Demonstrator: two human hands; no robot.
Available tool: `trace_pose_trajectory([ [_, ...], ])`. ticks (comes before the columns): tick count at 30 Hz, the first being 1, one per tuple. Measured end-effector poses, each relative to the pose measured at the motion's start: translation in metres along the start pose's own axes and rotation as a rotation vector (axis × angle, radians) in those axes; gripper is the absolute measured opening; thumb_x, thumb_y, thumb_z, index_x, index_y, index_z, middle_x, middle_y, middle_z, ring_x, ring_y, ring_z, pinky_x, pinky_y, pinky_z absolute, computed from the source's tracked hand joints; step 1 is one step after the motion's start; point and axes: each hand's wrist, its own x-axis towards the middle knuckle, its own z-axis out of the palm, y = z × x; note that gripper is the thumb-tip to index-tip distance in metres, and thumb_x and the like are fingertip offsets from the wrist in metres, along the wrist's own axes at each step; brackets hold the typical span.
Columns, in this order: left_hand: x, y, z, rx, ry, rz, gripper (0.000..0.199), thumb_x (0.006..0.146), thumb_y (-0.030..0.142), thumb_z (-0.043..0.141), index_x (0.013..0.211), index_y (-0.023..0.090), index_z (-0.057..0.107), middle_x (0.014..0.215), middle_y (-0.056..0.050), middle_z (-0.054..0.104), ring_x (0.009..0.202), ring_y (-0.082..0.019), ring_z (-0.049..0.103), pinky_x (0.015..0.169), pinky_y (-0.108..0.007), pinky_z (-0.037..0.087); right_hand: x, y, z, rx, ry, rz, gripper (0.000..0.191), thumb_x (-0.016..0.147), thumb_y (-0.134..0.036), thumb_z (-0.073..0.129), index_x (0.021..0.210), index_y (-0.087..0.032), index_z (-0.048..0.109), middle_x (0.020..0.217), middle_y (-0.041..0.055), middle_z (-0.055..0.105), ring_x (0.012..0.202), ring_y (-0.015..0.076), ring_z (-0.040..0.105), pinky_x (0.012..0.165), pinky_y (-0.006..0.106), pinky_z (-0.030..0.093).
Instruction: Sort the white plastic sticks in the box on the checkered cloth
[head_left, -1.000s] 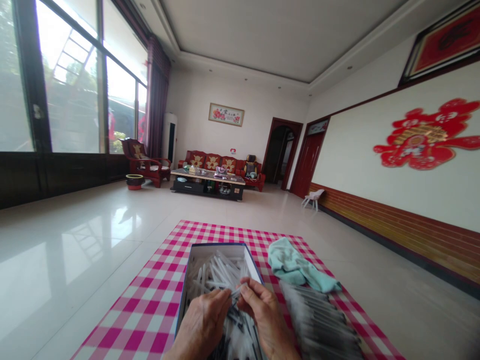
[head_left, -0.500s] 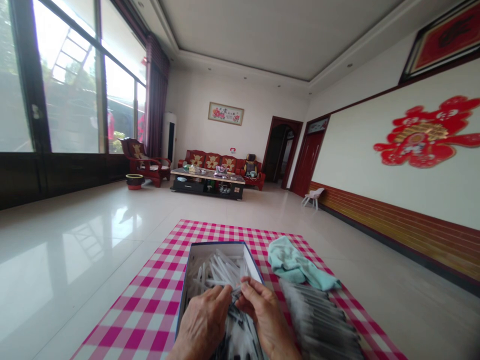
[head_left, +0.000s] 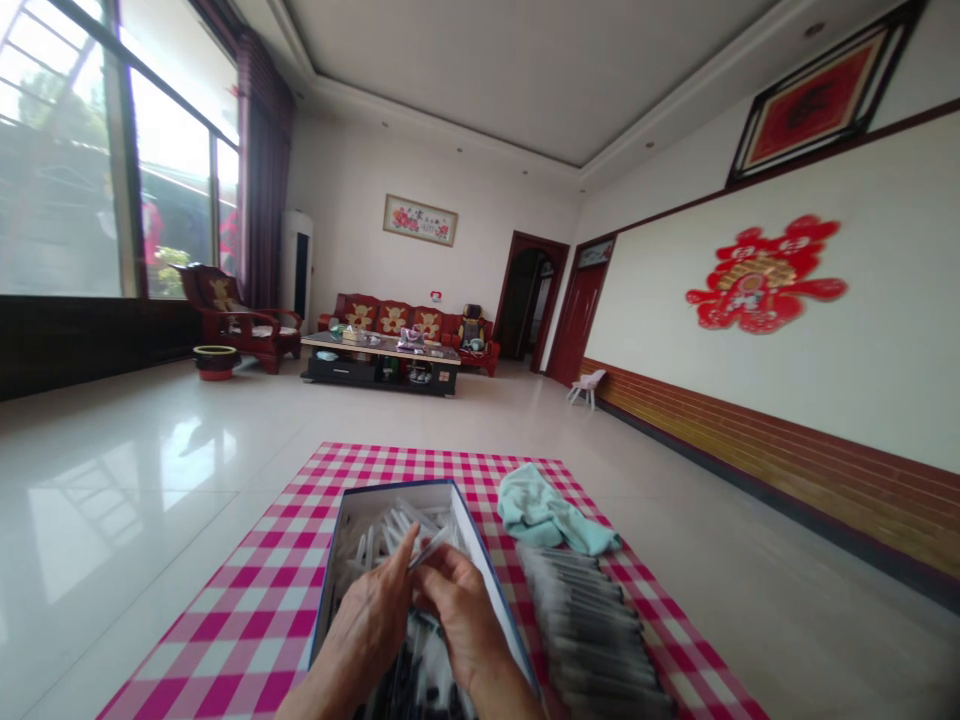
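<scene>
**While both hands pinch one pen, lift it clear of the heap**

Together above the open box (head_left: 352,545), the left hand (head_left: 367,625) and right hand (head_left: 465,620) close their fingertips on one slim clear pen (head_left: 431,547). Gripping near its middle should stop it snagging the loose heap (head_left: 390,540). Neat rows of pens (head_left: 589,625) lie just right of the box on the checked cloth (head_left: 225,640), beside a mint towel (head_left: 544,512).

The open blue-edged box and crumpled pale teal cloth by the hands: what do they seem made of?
The open blue-edged box looks like matte coated cardboard, with thin, straight walls and white inner faces. The crumpled pale teal cloth seems a soft towelling fabric, judging by its thick, loose folds; the exact fibre can't be told.
</scene>
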Motion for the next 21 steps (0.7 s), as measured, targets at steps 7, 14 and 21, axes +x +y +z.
trace_pose_trajectory([
  [7,-0.012,0.002,0.006,-0.04,0.096,0.046,0.059,0.086,0.021,0.041,0.143,0.019,0.026,0.105,-0.007,0.069,0.089,-0.017,0.068,0.076,-0.024,0.054,0.011,-0.021,-0.022,-0.223,0.191,-0.138,0.028,0.072,-0.038,0.065,0.093,-0.019,0.066,0.071,-0.0008,0.065,0.063,0.0145,0.055,0.06,0.024,0.043],
  [14,-0.022,-0.009,0.012,-0.059,0.073,0.007,0.04,0.088,0.023,0.042,0.127,0.023,0.048,0.096,-0.005,0.071,0.081,-0.016,0.069,0.069,-0.021,0.054,0.04,-0.094,-0.132,-1.362,0.178,-0.373,0.027,0.079,-0.011,0.046,0.095,-0.02,0.067,0.094,0.0054,0.064,0.088,0.0201,0.056,0.079,0.028,0.038],
  [21,-0.019,-0.015,0.019,-0.098,0.012,0.009,0.034,0.091,0.024,0.039,0.123,0.024,0.051,0.094,-0.005,0.069,0.08,-0.016,0.068,0.069,-0.021,0.053,0.039,-0.076,-0.198,-1.745,0.074,-0.147,0.034,0.07,0.002,0.045,0.073,-0.02,0.07,0.078,0.0057,0.062,0.075,0.019,0.056,0.07,0.029,0.034],
])
